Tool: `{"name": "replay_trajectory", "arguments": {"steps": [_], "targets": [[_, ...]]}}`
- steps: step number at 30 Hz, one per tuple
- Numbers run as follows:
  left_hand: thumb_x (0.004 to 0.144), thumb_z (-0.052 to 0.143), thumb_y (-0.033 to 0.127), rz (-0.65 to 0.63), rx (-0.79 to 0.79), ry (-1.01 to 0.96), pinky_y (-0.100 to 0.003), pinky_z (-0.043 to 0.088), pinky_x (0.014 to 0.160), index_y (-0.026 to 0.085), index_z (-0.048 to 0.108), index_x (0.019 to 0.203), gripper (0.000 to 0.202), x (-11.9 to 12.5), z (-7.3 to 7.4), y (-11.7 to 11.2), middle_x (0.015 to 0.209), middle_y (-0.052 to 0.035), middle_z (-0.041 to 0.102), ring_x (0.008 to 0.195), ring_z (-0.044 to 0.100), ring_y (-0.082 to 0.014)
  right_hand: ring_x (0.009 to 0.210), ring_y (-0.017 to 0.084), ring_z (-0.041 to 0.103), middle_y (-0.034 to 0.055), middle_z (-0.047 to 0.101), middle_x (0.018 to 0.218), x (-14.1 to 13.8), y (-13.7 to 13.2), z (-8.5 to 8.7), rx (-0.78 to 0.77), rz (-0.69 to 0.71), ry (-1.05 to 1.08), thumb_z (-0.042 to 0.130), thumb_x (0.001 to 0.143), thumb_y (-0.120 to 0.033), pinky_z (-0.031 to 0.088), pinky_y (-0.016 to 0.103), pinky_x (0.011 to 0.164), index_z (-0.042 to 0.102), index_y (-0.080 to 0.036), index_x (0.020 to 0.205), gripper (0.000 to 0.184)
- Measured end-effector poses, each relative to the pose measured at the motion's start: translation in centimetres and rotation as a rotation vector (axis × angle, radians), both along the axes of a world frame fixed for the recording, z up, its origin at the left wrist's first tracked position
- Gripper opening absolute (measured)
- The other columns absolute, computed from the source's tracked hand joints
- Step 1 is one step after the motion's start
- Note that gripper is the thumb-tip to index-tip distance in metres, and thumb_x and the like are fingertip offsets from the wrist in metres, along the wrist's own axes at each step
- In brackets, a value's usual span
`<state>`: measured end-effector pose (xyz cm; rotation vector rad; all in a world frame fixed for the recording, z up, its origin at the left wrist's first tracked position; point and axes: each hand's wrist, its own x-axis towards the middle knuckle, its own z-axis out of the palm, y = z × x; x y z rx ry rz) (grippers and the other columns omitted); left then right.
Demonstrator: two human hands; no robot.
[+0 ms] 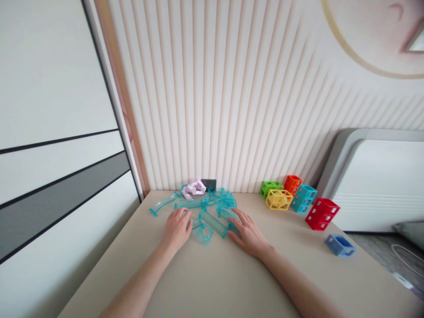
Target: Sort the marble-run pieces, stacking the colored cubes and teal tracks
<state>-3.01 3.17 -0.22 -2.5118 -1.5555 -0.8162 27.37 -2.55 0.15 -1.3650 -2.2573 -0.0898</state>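
Clear teal plastic track pieces lie in a loose heap against the wall side of the table. My left hand [178, 227] rests at the heap's near left side, palm down, fingers slightly bent and thumb apart, gripping nothing that I can see. Close to its thumb is a round teal piece [204, 234]. On the other side, my right hand [247, 234] spreads its fingers over the heap's right edge, partly covering some teal pieces. Between the hands a straight teal trough [214, 223] lies slantwise. Another trough [164, 203] lies at the far left.
Behind the heap are a crumpled pale purple wrapper [194, 189] and a small black object [209, 184]. At right stand green [270, 189], yellow [278, 200], orange [293, 184], teal [304, 198], red [322, 214] and blue [340, 245] open-frame blocks. A ribbed wall [215, 97] backs the table [212, 282].
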Motion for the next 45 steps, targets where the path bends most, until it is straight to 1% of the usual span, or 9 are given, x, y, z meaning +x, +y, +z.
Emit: {"name": "replay_trajectory", "arguments": {"steps": [6, 11, 17, 20, 26, 29, 33, 39, 45], "targets": [[0.093, 0.047, 0.017, -0.042, -0.084, 0.007, -0.039, 0.046, 0.095, 0.022, 0.063, 0.108, 0.022, 1.5, -0.4, -0.7, 0.109, -0.0079, 0.063, 0.106, 0.06, -0.0245, 0.136, 0.033, 0.044, 0.0127, 0.046, 0.148, 0.2, -0.5, 0.3, -0.004, 0.091, -0.066, 0.055, 0.094, -0.041, 0.041, 0.051, 0.11, 0.065, -0.028, 0.126, 0.035], [0.096, 0.042, 0.02, -0.056, -0.155, 0.034, -0.035, 0.049, 0.087, 0.02, 0.063, 0.105, 0.023, 1.4, -0.2, -0.9, 0.103, -0.0078, 0.066, 0.097, 0.064, -0.0223, 0.135, 0.032, 0.044, 0.0139, 0.05, 0.145, 0.0, -0.4, 0.4, -0.004, 0.122, -0.116, 0.057, 0.094, -0.043, 0.039, 0.052, 0.111, 0.068, -0.025, 0.118, 0.032], [0.098, 0.04, 0.026, -0.062, -0.157, 0.064, -0.038, 0.05, 0.086, 0.018, 0.064, 0.104, 0.026, 1.3, -0.3, -0.9, 0.102, -0.0101, 0.066, 0.098, 0.064, -0.025, 0.13, 0.033, 0.05, 0.0141, 0.062, 0.131, -0.1, -0.3, 0.4, -0.004, 0.089, -0.095, 0.067, 0.085, -0.051, 0.035, 0.056, 0.112, 0.068, -0.023, 0.109, 0.037], [0.098, 0.04, 0.026, -0.072, -0.125, 0.039, -0.04, 0.05, 0.089, 0.017, 0.064, 0.107, 0.028, 1.2, -0.3, -0.8, 0.103, -0.0108, 0.066, 0.099, 0.063, -0.0251, 0.126, 0.031, 0.053, 0.0123, 0.066, 0.125, -0.2, -0.4, 0.5, -0.003, 0.104, -0.057, 0.068, 0.085, -0.047, 0.037, 0.054, 0.111, 0.067, -0.022, 0.106, 0.033], [0.099, 0.044, 0.034, -0.393, -0.032, 0.02, -0.043, 0.043, 0.106, 0.023, 0.057, 0.13, 0.036, 1.6, 1.4, -2.2, 0.127, -0.0087, 0.06, 0.12, 0.054, -0.0248, 0.119, 0.028, 0.058, 0.0132, 0.067, 0.12, 0.1, 0.0, -0.1, -0.042, 0.133, 0.084, 0.064, 0.088, -0.033, 0.045, 0.048, 0.103, 0.065, -0.021, 0.105, 0.021], [0.095, 0.052, 0.039, -0.475, -0.056, 0.079, -0.046, 0.04, 0.109, 0.026, 0.056, 0.132, 0.039, 2.2, 1.7, -3.0, 0.134, -0.0082, 0.056, 0.125, 0.05, -0.0273, 0.117, 0.026, 0.06, 0.0131, 0.068, 0.119, 0.5, 0.3, -0.5, -0.078, 0.131, 0.176, 0.058, 0.093, -0.03, 0.047, 0.046, 0.102, 0.063, -0.021, 0.109, 0.019], [0.089, 0.062, 0.038, -0.475, -0.137, 0.132, -0.049, 0.042, 0.107, 0.027, 0.054, 0.133, 0.046, 2.7, 1.2, -3.4, 0.134, -0.0078, 0.056, 0.122, 0.052, -0.0298, 0.114, 0.025, 0.062, 0.0117, 0.069, 0.118, 0.8, 0.6, -0.9, -0.116, 0.136, 0.242, 0.054, 0.097, -0.033, 0.048, 0.045, 0.1, 0.063, -0.022, 0.112, 0.021], [0.089, 0.06, 0.033, -0.456, -0.185, 0.113, -0.047, 0.043, 0.107, 0.028, 0.052, 0.135, 0.046, 2.5, 0.6, -3.1, 0.135, -0.0077, 0.054, 0.121, 0.053, -0.0284, 0.11, 0.025, 0.065, 0.0103, 0.072, 0.112, 1.1, 1.0, -1.4, -0.125, 0.145, 0.318, 0.053, 0.097, -0.046, 0.05, 0.043, 0.098, 0.067, -0.024, 0.108, 0.028], [0.089, 0.059, 0.03, -0.447, -0.191, 0.092, -0.046, 0.042, 0.109, 0.028, 0.05, 0.135, 0.048, 2.5, 0.3, -2.9, 0.137, -0.0071, 0.053, 0.124, 0.051, -0.0279, 0.101, 0.026, 0.069, 0.0084, 0.074, 0.106, 1.4, 1.4, -1.7, -0.212, 0.025, 0.47, 0.051, 0.096, -0.051, 0.053, 0.041, 0.092, 0.068, -0.024, 0.106, 0.033]]}}
